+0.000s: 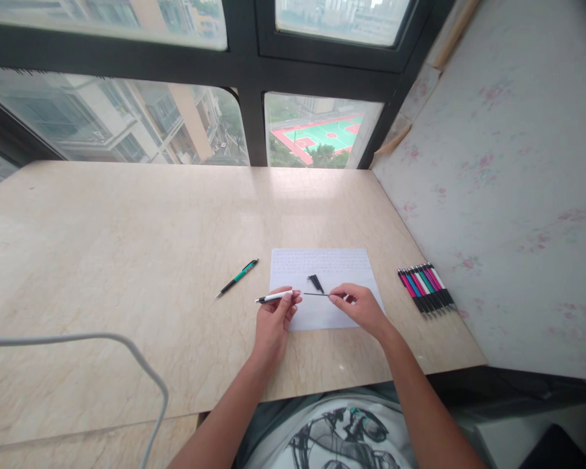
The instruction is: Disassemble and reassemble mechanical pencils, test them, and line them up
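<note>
Over the paper's point(332, 319) left edge, white pen barrel point(275, 297), near-level; above mid-paper, thin dark refill point(316, 294); lying on paper, black pen pieces point(315, 282).

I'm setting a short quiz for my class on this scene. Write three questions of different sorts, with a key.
1. True or false: the teal-and-black pen lies to the left of the sheet of paper.
2. What does the right hand pinch?
3. The left hand holds: A) the teal-and-black pen; B) a white pen barrel; C) nothing.

Key: 1. True. 2. A thin dark rod, probably an ink refill. 3. B.
</note>
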Demonstrator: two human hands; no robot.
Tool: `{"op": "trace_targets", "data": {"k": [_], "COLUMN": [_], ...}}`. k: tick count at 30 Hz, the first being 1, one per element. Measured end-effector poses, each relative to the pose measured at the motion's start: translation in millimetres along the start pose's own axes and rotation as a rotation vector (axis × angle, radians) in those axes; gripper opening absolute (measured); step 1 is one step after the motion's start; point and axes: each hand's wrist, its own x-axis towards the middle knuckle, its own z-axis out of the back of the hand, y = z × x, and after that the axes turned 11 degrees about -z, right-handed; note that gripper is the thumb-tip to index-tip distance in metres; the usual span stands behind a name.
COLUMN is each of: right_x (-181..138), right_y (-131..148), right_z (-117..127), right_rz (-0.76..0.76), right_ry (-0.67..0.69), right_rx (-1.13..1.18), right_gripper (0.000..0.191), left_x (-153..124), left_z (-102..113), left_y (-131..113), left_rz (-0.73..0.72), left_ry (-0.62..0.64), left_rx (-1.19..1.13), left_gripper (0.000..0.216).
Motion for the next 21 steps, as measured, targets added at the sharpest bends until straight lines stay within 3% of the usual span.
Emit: {"op": "trace_targets", "data": {"k": [10,17,21], "right_x": [-4.5,-4.4,-2.9], "right_y": [18.9,18.7,6.6], "right_z": [-4.6,-4.8,2.2], "right_rz": [0.052,0.069,0.048], "right_ry": [0.086,0.099,0.032], "right_rx": [-0.02,-0.031,-0.033], "right_gripper": [0.018,0.02,0.018], "left_x": [-4.8,-4.6,-0.1], "left_z": [-0.6,-2.0,-0.8], "left_y": [-0.8,2.6,0.2], "left_rz": [0.08,0.085,0.05], "left_ry": [0.191,0.118,0.049], "left_rx": [0.116,-0.004,-0.023], "left_gripper": [0.028,0.027,0.025]}}
